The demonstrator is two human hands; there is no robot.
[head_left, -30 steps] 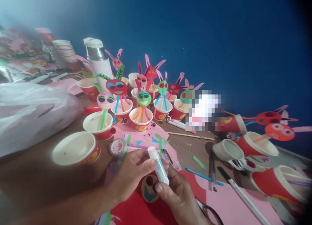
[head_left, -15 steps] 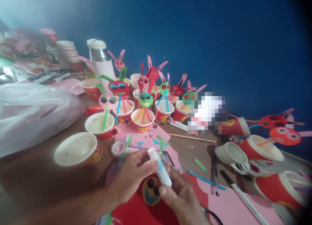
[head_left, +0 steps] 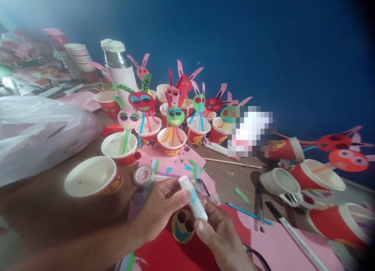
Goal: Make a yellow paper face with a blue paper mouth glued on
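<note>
Between my two hands is a white glue stick [head_left: 195, 203] with a blue label, tilted with its white end up and to the left. My left hand [head_left: 168, 206] is closed on its upper part, thumb across the side. My right hand [head_left: 215, 232] is closed round the lower end. Just below them, a round yellow paper face [head_left: 182, 226] with black eyes and a blue mouth lies on a red paper sheet [head_left: 164, 255]. Part of the face's right edge is close to my right thumb.
Paper cups with straw-legged paper faces, such as a green one [head_left: 175, 116], stand behind. At left are an uncovered paper cup [head_left: 90, 177], a tape roll [head_left: 144, 174] and a plastic bag [head_left: 43, 138]. At right lie a white mug [head_left: 279, 185], a blue pen [head_left: 247, 213] and a marker [head_left: 295, 234].
The view has shifted slightly. Both hands keep hold of the glue stick in nearly the same place, and the right thumb sits a little higher along it.
</note>
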